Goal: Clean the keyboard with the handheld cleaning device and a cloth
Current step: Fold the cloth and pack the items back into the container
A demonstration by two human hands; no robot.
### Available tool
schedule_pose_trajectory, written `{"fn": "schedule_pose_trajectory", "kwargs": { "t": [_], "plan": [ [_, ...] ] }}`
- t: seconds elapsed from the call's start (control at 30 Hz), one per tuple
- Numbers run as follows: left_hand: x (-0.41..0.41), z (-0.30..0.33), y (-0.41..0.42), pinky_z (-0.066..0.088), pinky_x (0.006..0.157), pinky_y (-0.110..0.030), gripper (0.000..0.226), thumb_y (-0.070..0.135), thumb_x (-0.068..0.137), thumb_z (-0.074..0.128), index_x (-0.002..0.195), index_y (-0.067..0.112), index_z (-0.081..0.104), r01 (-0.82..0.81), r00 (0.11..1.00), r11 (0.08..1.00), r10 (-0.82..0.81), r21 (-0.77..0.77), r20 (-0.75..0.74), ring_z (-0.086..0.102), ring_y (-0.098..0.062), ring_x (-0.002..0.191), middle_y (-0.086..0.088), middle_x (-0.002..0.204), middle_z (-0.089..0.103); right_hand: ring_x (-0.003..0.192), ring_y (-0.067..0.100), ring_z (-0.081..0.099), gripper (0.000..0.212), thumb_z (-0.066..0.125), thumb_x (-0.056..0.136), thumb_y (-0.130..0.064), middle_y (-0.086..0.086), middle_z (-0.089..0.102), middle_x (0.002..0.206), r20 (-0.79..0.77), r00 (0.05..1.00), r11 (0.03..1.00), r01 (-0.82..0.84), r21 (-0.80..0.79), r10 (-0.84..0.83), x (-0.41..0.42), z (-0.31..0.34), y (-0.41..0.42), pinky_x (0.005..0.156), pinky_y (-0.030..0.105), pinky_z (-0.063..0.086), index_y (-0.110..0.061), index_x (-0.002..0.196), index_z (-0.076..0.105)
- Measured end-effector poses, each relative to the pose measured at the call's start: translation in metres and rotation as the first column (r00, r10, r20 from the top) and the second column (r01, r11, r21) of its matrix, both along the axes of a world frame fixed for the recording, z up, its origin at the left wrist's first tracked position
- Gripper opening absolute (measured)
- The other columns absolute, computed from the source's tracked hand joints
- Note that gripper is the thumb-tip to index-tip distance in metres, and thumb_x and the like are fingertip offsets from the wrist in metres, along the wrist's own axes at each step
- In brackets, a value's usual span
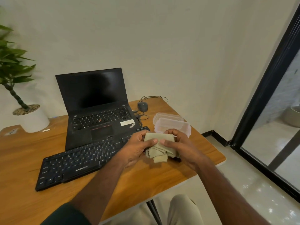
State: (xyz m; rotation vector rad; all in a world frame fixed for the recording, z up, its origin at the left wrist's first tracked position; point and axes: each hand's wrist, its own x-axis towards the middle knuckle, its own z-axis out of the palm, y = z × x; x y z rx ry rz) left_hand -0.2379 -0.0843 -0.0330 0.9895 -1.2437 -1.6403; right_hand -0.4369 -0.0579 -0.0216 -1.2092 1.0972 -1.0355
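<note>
Cloth [159, 146] in both hands, above keyboard [78, 161]

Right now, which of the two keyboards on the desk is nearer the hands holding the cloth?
The separate flat black keyboard, lying in front of the open black laptop. Its right end passes under the hands; the laptop's built-in keys sit farther back.

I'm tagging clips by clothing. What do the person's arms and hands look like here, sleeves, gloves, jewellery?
Both forearms are bare to above the elbow. The left hand and right hand wear no gloves, and no rings or watch are visible. A dark green sleeve shows on the left upper arm; the right sleeve is out of view.
</note>
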Motion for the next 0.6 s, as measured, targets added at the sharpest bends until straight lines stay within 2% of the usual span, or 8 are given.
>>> {"fn": "schedule_pose_trajectory", "kwargs": {
  "t": [0.1, 0.17, 0.23, 0.33, 0.47, 0.5, 0.53, 0.6],
  "plan": [
    [-0.013, 0.015, -0.015, 0.059, 0.065, -0.035, 0.033, 0.015, 0.083, 0.079, 0.108, 0.002, 0.062, -0.021, 0.987, 0.997, 0.033, -0.080, 0.154, 0.072, -0.030, 0.085, -0.018, 0.097, 0.075, 0.102, 0.029, 0.071, 0.024, 0.077, 0.086, -0.008, 0.012, 0.072, 0.109, -0.064, 0.988, 0.989, 0.135, -0.068, -0.139, -0.014, 0.008, -0.017, 0.080, 0.040, 0.062, -0.010, 0.108, 0.068],
    [-0.017, 0.023, -0.027, 0.049, 0.052, -0.029, 0.027, 0.020, 0.088, 0.077, 0.105, 0.004, 0.062, -0.072, 0.949, 0.986, 0.115, -0.151, 0.294, 0.070, -0.024, 0.073, -0.018, 0.091, 0.076, 0.100, 0.028, 0.072, 0.019, 0.076, 0.086, -0.008, 0.010, 0.073, 0.107, -0.105, 0.959, 0.961, 0.253, -0.108, -0.264, -0.030, 0.013, -0.037, 0.078, 0.041, 0.063, -0.013, 0.104, 0.070],
    [-0.020, 0.028, -0.039, 0.042, 0.048, -0.026, 0.026, 0.026, 0.092, 0.073, 0.103, 0.005, 0.063, -0.116, 0.909, 0.972, 0.187, -0.207, 0.372, 0.067, -0.022, 0.069, -0.015, 0.088, 0.076, 0.097, 0.027, 0.071, 0.016, 0.072, 0.087, -0.009, 0.007, 0.072, 0.102, -0.199, 0.915, 0.934, 0.324, -0.150, -0.350, -0.043, 0.019, -0.059, 0.074, 0.040, 0.062, -0.015, 0.101, 0.070],
    [-0.025, 0.032, -0.052, 0.043, 0.044, -0.017, 0.028, 0.025, 0.096, 0.068, 0.107, 0.001, 0.062, -0.160, 0.882, 0.961, 0.242, -0.225, 0.404, 0.065, -0.019, 0.066, -0.014, 0.093, 0.075, 0.093, 0.023, 0.069, 0.021, 0.068, 0.084, -0.010, 0.005, 0.071, 0.100, -0.374, 0.843, 0.922, 0.339, -0.190, -0.387, -0.050, 0.025, -0.090, 0.074, 0.039, 0.063, -0.019, 0.103, 0.070],
    [-0.030, 0.028, -0.060, 0.040, 0.041, -0.014, 0.026, 0.025, 0.099, 0.064, 0.106, 0.000, 0.061, -0.142, 0.868, 0.965, 0.229, -0.221, 0.441, 0.064, -0.020, 0.064, -0.017, 0.094, 0.074, 0.090, 0.027, 0.070, 0.019, 0.068, 0.083, -0.009, 0.011, 0.071, 0.105, -0.370, 0.852, 0.927, 0.365, -0.087, -0.370, -0.041, 0.020, -0.117, 0.071, 0.042, 0.063, -0.018, 0.099, 0.069],
    [-0.030, 0.026, -0.062, 0.041, 0.042, -0.015, 0.026, 0.026, 0.099, 0.064, 0.106, 0.001, 0.061, -0.134, 0.864, 0.966, 0.223, -0.221, 0.452, 0.064, -0.020, 0.064, -0.016, 0.093, 0.075, 0.088, 0.026, 0.070, 0.019, 0.070, 0.083, -0.009, 0.011, 0.070, 0.107, -0.420, 0.834, 0.931, 0.353, -0.091, -0.357, -0.039, 0.016, -0.121, 0.068, 0.039, 0.063, -0.017, 0.101, 0.068],
    [-0.029, 0.024, -0.064, 0.043, 0.045, -0.016, 0.025, 0.027, 0.098, 0.064, 0.105, 0.002, 0.061, -0.125, 0.857, 0.967, 0.217, -0.221, 0.467, 0.064, -0.020, 0.064, -0.014, 0.090, 0.076, 0.088, 0.024, 0.070, 0.023, 0.071, 0.083, -0.011, 0.010, 0.068, 0.109, -0.527, 0.787, 0.944, 0.307, -0.118, -0.322, -0.037, 0.011, -0.124, 0.067, 0.036, 0.063, -0.015, 0.105, 0.067],
    [-0.026, 0.020, -0.067, 0.046, 0.051, -0.020, 0.024, 0.029, 0.098, 0.064, 0.103, 0.006, 0.062, -0.105, 0.836, 0.968, 0.210, -0.228, 0.506, 0.065, -0.019, 0.061, -0.009, 0.086, 0.077, 0.094, 0.024, 0.069, 0.036, 0.073, 0.082, -0.017, 0.010, 0.066, 0.114, -0.775, 0.587, 0.971, 0.178, -0.160, -0.235, -0.034, 0.002, -0.127, 0.077, 0.034, 0.062, -0.012, 0.117, 0.066]
  ]
}}
